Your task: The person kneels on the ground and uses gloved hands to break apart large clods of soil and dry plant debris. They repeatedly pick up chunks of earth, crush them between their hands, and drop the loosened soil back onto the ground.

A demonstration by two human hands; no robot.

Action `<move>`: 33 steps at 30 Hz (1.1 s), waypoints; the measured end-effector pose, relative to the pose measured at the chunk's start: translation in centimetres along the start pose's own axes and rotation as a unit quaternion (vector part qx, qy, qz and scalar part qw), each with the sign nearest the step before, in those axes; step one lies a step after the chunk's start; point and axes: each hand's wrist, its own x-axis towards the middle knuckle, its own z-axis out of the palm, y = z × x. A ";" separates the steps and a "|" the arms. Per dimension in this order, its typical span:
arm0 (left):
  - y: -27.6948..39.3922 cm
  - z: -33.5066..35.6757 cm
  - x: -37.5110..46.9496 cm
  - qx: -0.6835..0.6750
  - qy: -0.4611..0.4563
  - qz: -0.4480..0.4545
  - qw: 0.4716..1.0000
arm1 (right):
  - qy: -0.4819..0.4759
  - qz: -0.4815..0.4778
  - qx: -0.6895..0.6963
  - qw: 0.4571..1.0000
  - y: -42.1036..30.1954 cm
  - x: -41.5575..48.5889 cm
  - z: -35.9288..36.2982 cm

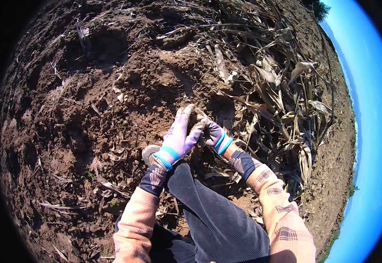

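My left hand [179,133], in a soil-stained lilac knit work glove with a blue cuff, is over the loose brown soil [151,123]. Its fingers point away from me, and the thumb side meets my right hand [213,132]. That hand wears a matching glove, with its fingers bent toward the left one. Soil coats the fingertips of both gloves. Whether something small lies between the fingers is hidden. Just beneath the hands are my knee in dark grey corduroy trousers [210,210] and the toe of a shoe [149,154].
Dry corn stalks and leaves [276,88] are heaped along the right. A hollow [222,107] in the soil lies just beyond my right hand, and a larger dark hollow [108,46] is at upper left. Clods and dry leaf scraps cover the uneven ground on the left.
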 end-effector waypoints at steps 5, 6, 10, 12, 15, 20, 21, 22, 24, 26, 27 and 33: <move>-3.9 -2.3 -1.3 0.015 0.135 0.008 0.991 | 0.211 -0.141 -0.373 0.893 -6.6 -3.2 -4.2; -5.4 -3.1 -2.1 0.031 0.151 -0.009 0.988 | 0.248 -0.150 -0.382 0.877 -7.9 -3.6 -5.5; -12.0 -8.9 -7.4 0.129 0.204 -0.070 0.968 | 0.351 -0.097 -0.151 0.919 -10.0 -2.3 -5.2; -13.3 -10.7 -10.1 0.185 0.213 -0.085 0.956 | 0.319 -0.076 -0.060 0.943 -10.9 -2.1 -6.5; -14.8 -11.8 -14.5 0.289 0.199 -0.140 0.926 | 0.319 -0.038 -0.102 0.941 -10.9 -2.1 -8.6; -13.1 -8.0 -13.0 0.292 0.116 -0.115 0.942 | 0.342 -0.126 -0.514 0.777 -17.1 -7.7 -18.2; -13.4 -11.0 -15.7 0.336 0.114 -0.146 0.923 | 0.458 -0.023 -0.309 0.833 -11.2 -1.8 -13.8; -12.7 -10.9 -15.4 0.330 0.114 -0.148 0.925 | 0.462 0.012 -0.304 0.833 -12.3 -2.1 -13.7; -13.0 -10.1 -14.9 0.293 0.134 -0.142 0.936 | 0.524 -0.016 -0.343 0.779 -13.1 -2.6 -13.8; -12.9 -12.3 -16.9 0.276 0.158 -0.180 0.931 | 0.489 0.074 -0.360 0.791 -10.9 -1.2 -10.2; -12.8 -13.0 -17.2 0.277 0.168 -0.179 0.929 | 0.453 0.090 -0.289 0.839 -10.4 -1.2 -9.0; -13.1 -16.8 -25.3 0.270 0.280 -0.180 0.903 | 0.350 0.129 -0.387 0.843 -7.8 -2.6 -7.2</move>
